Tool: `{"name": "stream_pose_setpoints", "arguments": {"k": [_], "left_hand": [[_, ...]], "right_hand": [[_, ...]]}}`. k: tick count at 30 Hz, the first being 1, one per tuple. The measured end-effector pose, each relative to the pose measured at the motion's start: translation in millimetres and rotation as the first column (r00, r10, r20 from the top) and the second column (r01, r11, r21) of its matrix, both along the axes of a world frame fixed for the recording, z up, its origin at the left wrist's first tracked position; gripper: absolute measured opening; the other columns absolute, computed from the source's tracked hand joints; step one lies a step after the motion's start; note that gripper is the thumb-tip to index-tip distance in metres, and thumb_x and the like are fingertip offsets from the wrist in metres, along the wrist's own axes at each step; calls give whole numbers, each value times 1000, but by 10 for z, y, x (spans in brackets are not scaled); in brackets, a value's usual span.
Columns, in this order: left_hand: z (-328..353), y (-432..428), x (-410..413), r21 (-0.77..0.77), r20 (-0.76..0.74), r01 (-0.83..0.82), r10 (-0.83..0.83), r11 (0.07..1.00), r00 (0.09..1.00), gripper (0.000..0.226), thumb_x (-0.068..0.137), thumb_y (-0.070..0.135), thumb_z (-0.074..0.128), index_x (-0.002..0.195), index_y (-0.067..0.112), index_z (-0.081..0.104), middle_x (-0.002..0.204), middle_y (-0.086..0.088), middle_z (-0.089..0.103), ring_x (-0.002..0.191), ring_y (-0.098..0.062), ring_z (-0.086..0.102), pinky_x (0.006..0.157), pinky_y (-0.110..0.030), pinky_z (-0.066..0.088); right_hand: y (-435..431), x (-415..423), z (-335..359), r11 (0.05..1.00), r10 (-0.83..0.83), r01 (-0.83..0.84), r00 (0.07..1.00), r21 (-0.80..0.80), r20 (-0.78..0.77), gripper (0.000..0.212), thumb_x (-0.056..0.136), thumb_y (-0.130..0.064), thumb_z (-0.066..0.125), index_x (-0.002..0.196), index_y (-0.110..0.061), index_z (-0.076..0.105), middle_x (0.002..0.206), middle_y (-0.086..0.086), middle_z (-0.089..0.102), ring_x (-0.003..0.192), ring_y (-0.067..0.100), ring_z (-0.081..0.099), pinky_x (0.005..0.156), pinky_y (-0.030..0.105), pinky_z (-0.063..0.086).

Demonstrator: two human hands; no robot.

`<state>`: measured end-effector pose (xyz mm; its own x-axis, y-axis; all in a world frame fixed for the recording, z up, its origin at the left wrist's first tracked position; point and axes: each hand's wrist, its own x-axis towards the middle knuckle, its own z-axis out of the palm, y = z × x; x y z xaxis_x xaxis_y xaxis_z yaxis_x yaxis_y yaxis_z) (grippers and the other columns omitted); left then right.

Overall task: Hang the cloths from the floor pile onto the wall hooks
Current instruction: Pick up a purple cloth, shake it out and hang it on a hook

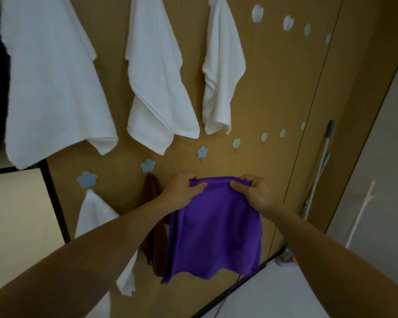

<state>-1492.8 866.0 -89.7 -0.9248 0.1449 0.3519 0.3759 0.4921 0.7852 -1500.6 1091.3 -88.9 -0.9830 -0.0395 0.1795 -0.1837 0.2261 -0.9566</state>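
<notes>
Both grips pinch the top hem of the purple cloth [216,235]. The left grip [184,188] holds its left corner and the right grip [251,190] its right corner, thumbs on the near face and fingers curled behind. The cloth hangs flat between them, close in front of the wooden wall panel [274,88], and is not yet on a hook. Its hem sits just below the blue flower hook [202,152].

Surface: tan wood-grain panel with a vertical seam toward the right.
- Lower row of flower-shaped hooks, climbing to the right.
  - The first hook [87,179] carries a small white cloth [94,214].
  - The second hook [147,165] carries a brown cloth [153,203], partly hidden by the left forearm and touching the purple cloth's left edge.
  - Hooks further right [236,143] [264,137] are bare.
- Upper row: a large white towel [51,83], a middle white towel [154,83] and a narrow white towel [221,72] hang side by side. Two white hooks [257,13] to their right are bare.

Room: a mop handle [319,171] leans near the panel seam, with a pale stick [361,214] beside it against the grey wall. A black frame [55,203] stands at the panel's left edge. Pale floor [274,294] shows at lower right.
</notes>
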Motion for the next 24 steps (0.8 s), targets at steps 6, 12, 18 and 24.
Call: {"name": "stream_pose_setpoints", "arguments": {"k": [6, 12, 18, 24], "left_hand": [[-232, 107, -579, 89, -67, -240, 247, 967, 967, 11, 90, 36, 62, 88, 26, 63, 80, 5, 66, 72, -2, 60, 63, -7, 46], [-334, 140, -1259, -6, -205, -467, 456, 884, 866, 27, 95, 38, 54, 101, 15, 66, 71, 14, 61, 65, 2, 58, 66, -6, 44], [-405, 217, -1769, -32, -258, -756, 725, 654, 638, 32, 96, 40, 50, 106, 11, 61, 76, 4, 59, 65, -4, 46, 64, -20, 35], [-597, 361, -1861, -76, -184, -844, 825, 530, 535, 21, 91, 40, 58, 91, 20, 54, 70, 12, 49, 61, -4, 44, 54, -20, 29]], "right_hand": [[-113, -867, -125, 998, -20, 18, 999, -64, -32, 13, 82, -22, 76, 84, -9, 71, 74, 2, 71, 64, 11, 64, 58, 21, 53], [-208, -1796, -246, 990, -14, 39, 984, 138, -178, 15, 85, -35, 69, 86, -20, 72, 79, -1, 72, 78, 18, 67, 76, 35, 55], [-454, -2463, -335, 969, 20, 46, 965, 242, -262, 30, 88, -39, 64, 100, -12, 71, 88, 10, 72, 84, 29, 66, 77, 43, 54], [-466, -2649, -609, 962, -32, 72, 988, 262, -154, 33, 84, -49, 65, 99, -20, 69, 93, 3, 72, 87, 24, 66, 77, 36, 54]]}}
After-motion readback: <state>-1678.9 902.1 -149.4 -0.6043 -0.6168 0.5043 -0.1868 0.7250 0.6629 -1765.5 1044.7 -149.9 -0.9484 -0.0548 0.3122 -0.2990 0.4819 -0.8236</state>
